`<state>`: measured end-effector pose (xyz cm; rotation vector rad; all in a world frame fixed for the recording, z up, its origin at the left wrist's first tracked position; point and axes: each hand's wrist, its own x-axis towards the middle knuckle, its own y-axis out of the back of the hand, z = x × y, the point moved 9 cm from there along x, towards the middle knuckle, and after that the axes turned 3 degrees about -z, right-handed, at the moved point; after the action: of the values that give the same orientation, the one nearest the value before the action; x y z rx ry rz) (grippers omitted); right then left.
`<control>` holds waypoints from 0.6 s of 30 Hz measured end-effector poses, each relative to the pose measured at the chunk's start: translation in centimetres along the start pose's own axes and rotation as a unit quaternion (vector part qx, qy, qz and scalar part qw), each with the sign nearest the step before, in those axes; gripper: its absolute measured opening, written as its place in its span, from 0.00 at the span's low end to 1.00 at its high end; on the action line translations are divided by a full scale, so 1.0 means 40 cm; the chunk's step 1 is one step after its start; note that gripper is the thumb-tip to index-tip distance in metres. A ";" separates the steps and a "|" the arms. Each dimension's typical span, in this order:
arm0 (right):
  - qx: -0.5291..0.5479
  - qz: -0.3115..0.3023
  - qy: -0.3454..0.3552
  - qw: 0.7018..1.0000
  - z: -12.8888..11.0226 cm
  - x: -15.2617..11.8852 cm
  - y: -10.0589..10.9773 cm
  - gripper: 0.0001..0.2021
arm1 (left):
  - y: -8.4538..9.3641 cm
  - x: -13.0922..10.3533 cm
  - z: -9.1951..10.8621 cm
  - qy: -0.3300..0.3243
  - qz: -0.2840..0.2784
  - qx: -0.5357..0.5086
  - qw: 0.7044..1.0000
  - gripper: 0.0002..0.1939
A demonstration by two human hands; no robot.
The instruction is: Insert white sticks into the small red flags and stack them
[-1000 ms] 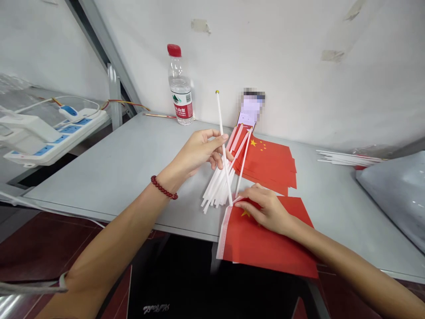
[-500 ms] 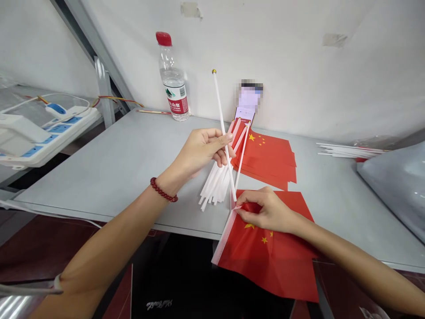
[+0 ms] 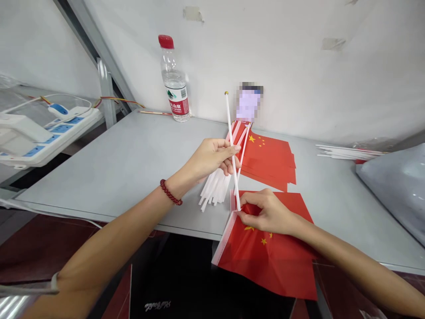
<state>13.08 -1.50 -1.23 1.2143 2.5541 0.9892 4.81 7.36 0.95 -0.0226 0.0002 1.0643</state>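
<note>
Between my hands, the thin white plastic stick (image 3: 232, 146) pinched by my left hand (image 3: 212, 157) meets the red paper flag's (image 3: 272, 248) white edge, gripped by my right hand (image 3: 268, 212); I judge insertion barely begun.

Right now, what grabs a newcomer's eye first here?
The red flag draped over the near table edge, pinched at its top corner by the right hand. Just above it, the left hand holds a white stick upright, its lower end at that corner. Behind them lie a stack of flags and a red-capped water bottle by the wall.
</note>
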 end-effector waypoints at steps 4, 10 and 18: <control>0.000 0.002 0.019 1.000 -0.006 -0.001 0.001 0.07 | 0.005 0.003 -0.002 -0.001 0.009 -0.005 1.000 0.12; -0.013 0.011 0.030 0.999 -0.014 -0.001 0.006 0.07 | 0.006 0.008 -0.010 0.007 0.006 -0.003 1.000 0.11; -0.012 0.010 0.033 0.999 -0.024 0.001 0.011 0.07 | 0.003 0.007 -0.015 0.015 0.003 -0.015 1.000 0.12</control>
<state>12.95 -1.74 -0.22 1.2244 2.5755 1.0793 4.84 7.65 0.34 -0.0662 0.0104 1.0693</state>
